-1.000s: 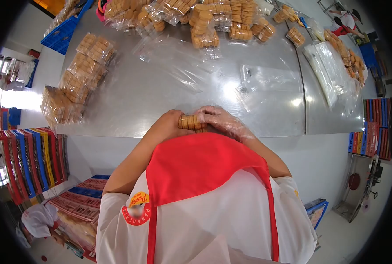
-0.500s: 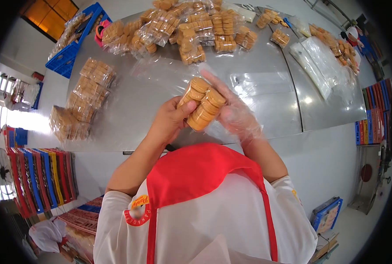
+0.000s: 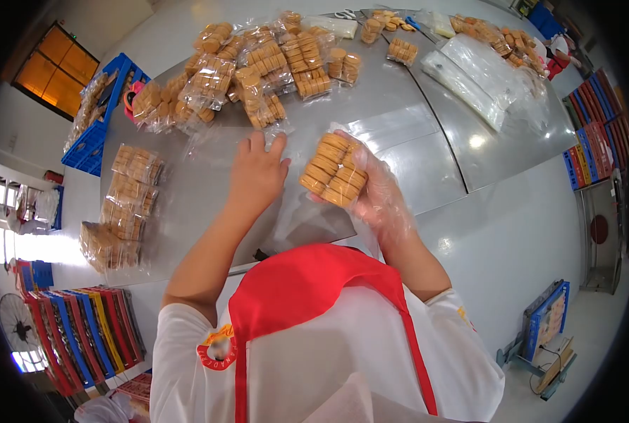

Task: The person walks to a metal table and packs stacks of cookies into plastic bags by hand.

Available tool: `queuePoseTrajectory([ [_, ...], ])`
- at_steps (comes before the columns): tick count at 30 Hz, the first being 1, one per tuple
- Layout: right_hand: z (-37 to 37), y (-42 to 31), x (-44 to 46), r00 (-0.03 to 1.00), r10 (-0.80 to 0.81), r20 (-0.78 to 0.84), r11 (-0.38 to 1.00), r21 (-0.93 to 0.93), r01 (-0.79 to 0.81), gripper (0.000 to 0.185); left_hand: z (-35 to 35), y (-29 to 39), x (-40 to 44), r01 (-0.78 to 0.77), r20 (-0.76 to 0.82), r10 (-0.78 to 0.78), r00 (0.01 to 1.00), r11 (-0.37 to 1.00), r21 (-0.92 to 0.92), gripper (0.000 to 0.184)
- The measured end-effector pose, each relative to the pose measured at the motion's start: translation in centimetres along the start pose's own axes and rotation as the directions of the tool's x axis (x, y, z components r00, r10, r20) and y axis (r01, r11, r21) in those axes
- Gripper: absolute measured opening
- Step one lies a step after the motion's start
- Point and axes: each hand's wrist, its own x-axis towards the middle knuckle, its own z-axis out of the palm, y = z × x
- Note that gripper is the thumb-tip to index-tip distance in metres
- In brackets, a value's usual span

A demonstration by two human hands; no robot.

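Note:
My right hand (image 3: pixel 383 197), in a clear plastic glove, holds a pack of round biscuits (image 3: pixel 334 169) stacked in two rows. My left hand (image 3: pixel 258 169) is bare and holds nothing; its fingers are apart and reach over the metal table (image 3: pixel 314 218). Just beyond its fingertips lies the near edge of a heap of bagged biscuits (image 3: pixel 265 60). Flat clear bags (image 3: pixel 399 127) rest on the table beyond my right hand.
Several filled packs (image 3: pixel 125 204) form a row at the table's left. A blue crate (image 3: pixel 96 134) stands past the left edge. Plastic sleeves (image 3: pixel 462 81) and more biscuits (image 3: pixel 505 42) lie at the right. A co-worker (image 3: pixel 560 53) is at the far right.
My left hand has let go of the biscuit pack and moved forward and left. The pack now rests in my right hand alone. The view has turned and shifted.

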Motion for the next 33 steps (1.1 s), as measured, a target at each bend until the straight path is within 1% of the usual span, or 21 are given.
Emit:
queuePoseTrajectory([
  [2,-0.8,0.1,-0.3,0.998,-0.032,0.060,0.999,0.012,0.031,0.072,1.3,-0.4,0.2,-0.086,0.127,0.070,0.989,0.988,0.126,0.027],
  [3,-1.1,0.1,-0.5,0.995,-0.047,0.091,0.999,0.019,0.046,0.074,1.8,-0.6,0.3,-0.103,0.166,0.080,0.983,0.986,0.134,0.027],
  [6,-1.5,-0.3,-0.7,0.996,-0.064,0.060,0.998,0.013,0.064,0.080,2.2,-1.3,0.5,-0.136,0.286,0.088,0.954,0.979,0.154,0.024],
  [8,-2.0,-0.3,-0.6,0.995,-0.076,0.061,0.997,-0.020,0.078,0.073,1.6,-2.0,0.7,-0.135,0.361,0.070,0.930,0.978,0.159,0.019],
  [9,-2.1,-0.3,-0.3,0.995,-0.081,0.064,0.996,-0.038,0.084,0.070,1.4,-2.1,0.8,-0.060,0.428,-0.003,0.904,0.989,0.135,0.023],
  [11,-1.5,0.1,0.4,0.995,-0.091,0.051,0.995,-0.040,0.093,0.075,-1.3,-1.1,2.2,0.101,0.558,-0.143,0.818,0.989,0.105,0.030],
  [12,-1.1,0.4,0.8,0.994,-0.095,0.044,0.994,-0.041,0.097,0.078,-2.7,-0.5,2.9,0.135,0.592,-0.157,0.791,0.988,0.082,0.035],
  [14,0.0,1.6,1.8,0.980,-0.190,0.056,0.979,-0.065,0.194,0.078,-4.9,0.3,3.9,0.205,0.656,-0.180,0.733,0.978,0.039,0.046],
  [15,0.7,2.2,2.3,0.969,-0.236,0.066,0.968,-0.075,0.241,0.077,-5.1,0.0,3.8,0.178,0.610,-0.119,0.783,0.983,-0.036,0.052],
  [16,0.7,3.0,2.8,0.943,-0.316,0.107,0.935,-0.134,0.328,0.079,-5.4,-0.4,3.7,0.145,0.557,-0.061,0.829,0.983,-0.109,0.058],
  [17,0.1,3.5,3.1,0.934,-0.317,0.166,0.910,-0.224,0.349,0.079,-5.7,-0.7,3.6,0.106,0.495,-0.003,0.869,0.978,-0.179,0.064],
  [19,-0.8,4.1,3.4,0.910,-0.300,0.288,0.829,-0.394,0.398,0.079,-7.1,-0.6,3.9,0.074,0.437,0.037,0.899,0.969,-0.235,0.069],
  [20,-0.7,4.4,3.4,0.922,-0.259,0.288,0.804,-0.464,0.371,0.079,-7.8,-0.3,3.9,0.061,0.407,0.054,0.912,0.963,-0.263,0.071],
  [22,-0.5,5.0,3.4,0.946,-0.175,0.274,0.737,-0.601,0.310,0.079,-8.5,1.0,3.4,0.079,0.457,0.043,0.888,0.966,-0.245,0.071],
  [23,-0.4,4.9,3.6,0.968,-0.083,0.236,0.765,-0.608,0.214,0.077,-8.7,1.8,3.0,0.090,0.483,0.037,0.875,0.967,-0.237,0.070],
  [25,-0.2,4.5,4.3,0.983,0.102,0.154,0.791,-0.612,0.013,0.074,-8.9,3.1,2.3,0.020,0.533,0.077,0.843,0.985,-0.174,0.068],
  [26,0.3,4.4,4.9,0.981,0.172,0.089,0.869,-0.482,-0.108,0.073,-9.0,3.6,2.0,-0.020,0.557,0.098,0.825,0.989,-0.144,0.067],
  [27,0.6,4.4,5.4,0.970,0.236,0.055,0.904,-0.379,-0.199,0.072,-8.5,4.0,1.4,-0.066,0.516,0.135,0.846,0.986,-0.151,0.065],
  [29,1.0,4.8,6.2,0.959,0.279,0.060,0.936,-0.238,-0.257,0.072,-7.6,4.8,0.7,-0.162,0.426,0.216,0.878,0.974,-0.160,0.062],
  [32,1.7,5.7,7.6,0.963,0.254,0.093,0.962,-0.128,-0.241,0.070,-7.8,7.3,0.9,-0.227,0.552,0.280,0.785,0.960,-0.164,0.058],
  [33,2.1,5.8,8.1,0.968,0.226,0.108,0.970,-0.114,-0.214,0.070,-7.3,8.0,0.6,-0.166,0.518,0.298,0.802,0.944,-0.286,0.057],
])
